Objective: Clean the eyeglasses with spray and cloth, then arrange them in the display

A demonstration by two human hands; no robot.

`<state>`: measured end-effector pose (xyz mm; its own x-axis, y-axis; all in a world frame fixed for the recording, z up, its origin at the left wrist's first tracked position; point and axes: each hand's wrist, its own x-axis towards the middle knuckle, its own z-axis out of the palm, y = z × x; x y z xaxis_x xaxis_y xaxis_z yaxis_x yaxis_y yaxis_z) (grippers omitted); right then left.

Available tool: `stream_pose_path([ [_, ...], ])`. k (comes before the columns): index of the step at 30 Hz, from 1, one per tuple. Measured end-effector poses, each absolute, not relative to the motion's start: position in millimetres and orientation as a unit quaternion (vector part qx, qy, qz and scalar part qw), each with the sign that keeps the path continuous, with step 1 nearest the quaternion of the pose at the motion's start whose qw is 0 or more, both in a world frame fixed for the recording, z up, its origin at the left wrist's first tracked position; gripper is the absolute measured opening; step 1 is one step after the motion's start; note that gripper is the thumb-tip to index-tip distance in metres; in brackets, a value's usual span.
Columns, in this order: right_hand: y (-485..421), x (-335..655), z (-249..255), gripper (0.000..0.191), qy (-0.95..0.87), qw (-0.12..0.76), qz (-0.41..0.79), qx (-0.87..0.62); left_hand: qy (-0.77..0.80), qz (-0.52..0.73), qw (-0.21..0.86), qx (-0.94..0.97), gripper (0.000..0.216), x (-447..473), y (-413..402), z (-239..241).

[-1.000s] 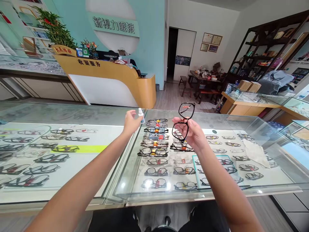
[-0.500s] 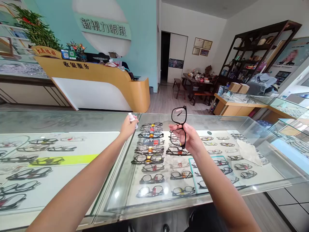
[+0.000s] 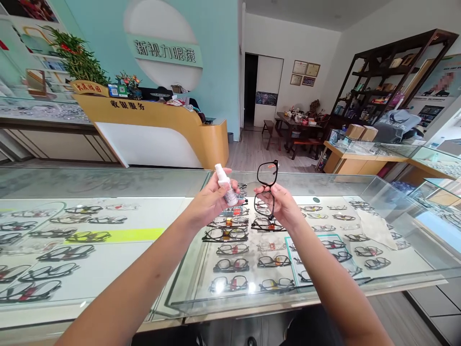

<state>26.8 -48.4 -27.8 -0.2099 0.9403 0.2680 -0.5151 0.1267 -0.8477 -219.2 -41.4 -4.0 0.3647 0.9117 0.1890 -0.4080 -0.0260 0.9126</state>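
Note:
A small white spray bottle is gripped in my left hand, its nozzle pointing up and tilted a little to the left. My right hand pinches a pair of black-framed eyeglasses near the bridge. The glasses are turned on end, one lens above the other, with a small marking on the upper lens. Both hands are raised over the glass display counter, a short gap apart. Beneath them, several rows of eyeglasses lie on a white surface.
A pale cloth lies on the counter at the right, beside a teal-edged tray of glasses. More frames fill the left case. Beyond stands a yellow-and-white reception desk; a dark table with benches is further back.
My left hand has brought the spray bottle rightward, close to the eyeglasses, and its label side now shows. My right hand stays nearly in place with the glasses. The view has shifted slightly.

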Motion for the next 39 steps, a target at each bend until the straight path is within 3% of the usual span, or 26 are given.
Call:
stream_pose_path([
  [3, -49.9, 23.9, -29.3, 0.041, -0.47, 0.58, 0.624, -0.232, 0.259, 0.497, 0.681, 0.471, 0.061, -220.7, -47.3, -9.8],
  [6, -52.9, 20.3, -30.6, 0.041, -0.486, 0.566, 0.62, -0.245, 0.25, 0.473, 0.711, 0.457, 0.047, -225.0, -48.3, -12.6],
  [11, -58.3, 10.9, -36.3, 0.044, -0.507, 0.535, 0.627, -0.251, 0.232, 0.435, 0.729, 0.475, 0.087, -229.3, -47.9, -12.3],
  [16, -60.5, 3.7, -41.7, 0.044, -0.51, 0.519, 0.634, -0.261, 0.228, 0.406, 0.74, 0.485, 0.09, -226.7, -48.9, -14.5],
  [25, -61.9, -1.1, -42.6, 0.045, -0.505, 0.519, 0.637, -0.264, 0.298, 0.476, 0.631, 0.536, 0.074, -214.5, -47.6, -17.1],
  [39, -63.6, -6.8, -54.7, 0.042, -0.54, 0.502, 0.614, -0.28, 0.416, 0.498, 0.458, 0.608, 0.069, -211.4, -38.7, -40.3],
])
